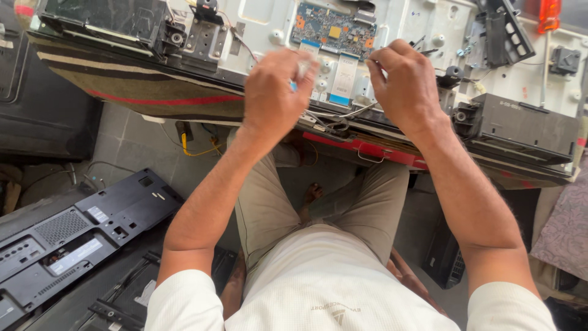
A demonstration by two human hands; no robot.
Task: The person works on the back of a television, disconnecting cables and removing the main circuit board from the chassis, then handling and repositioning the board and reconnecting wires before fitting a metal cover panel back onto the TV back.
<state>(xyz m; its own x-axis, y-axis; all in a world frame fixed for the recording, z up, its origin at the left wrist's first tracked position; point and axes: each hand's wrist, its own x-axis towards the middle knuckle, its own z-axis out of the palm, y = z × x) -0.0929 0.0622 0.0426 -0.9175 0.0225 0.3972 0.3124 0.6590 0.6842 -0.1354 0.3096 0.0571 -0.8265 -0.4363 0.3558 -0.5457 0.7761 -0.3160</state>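
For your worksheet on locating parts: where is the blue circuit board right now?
In the head view, the blue circuit board sits top centre on the white metal panel, just beyond and between the left hand and right hand.

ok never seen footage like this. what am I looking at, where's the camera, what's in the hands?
One picture, from a camera worn on a person's head, looking down at their own arms and lap. Both bare hands work over an opened flat-panel display lying back-up on a striped cloth. A small blue circuit board sits near the middle, with white ribbon cables below it. The left hand pinches something small and pale, too hidden to name. The right hand is curled beside the cables; what it holds is unclear. A black back cover lies on the floor.
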